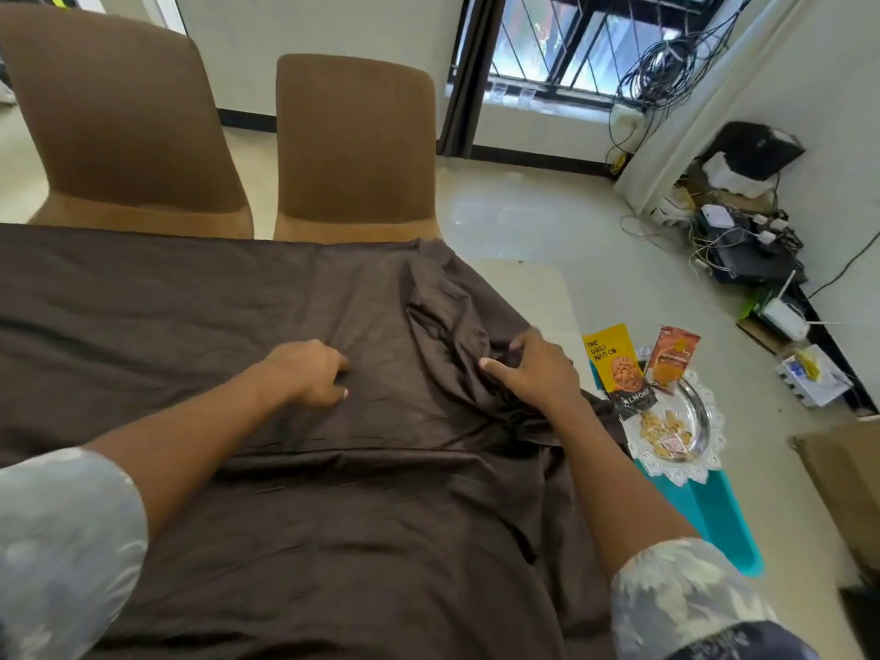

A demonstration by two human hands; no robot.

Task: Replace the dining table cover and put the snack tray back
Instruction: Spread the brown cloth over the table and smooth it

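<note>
Both hands rest on the brown cover (238,326): left hand (312,373) pinching flat cloth, right hand (533,369) grasping its bunched end. Right of that hand, the snack tray (700,421) sits beside the counter (533,288).

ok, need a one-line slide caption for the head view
Both hands, left and right, spread a dark brown cloth over the table; snack tray waits on a teal stool alongside.

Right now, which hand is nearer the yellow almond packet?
Right. The right hand grips bunched cloth just left of the yellow almond packet, with a small gap between them. The left hand presses the cloth much farther left, near the table's middle.
</note>
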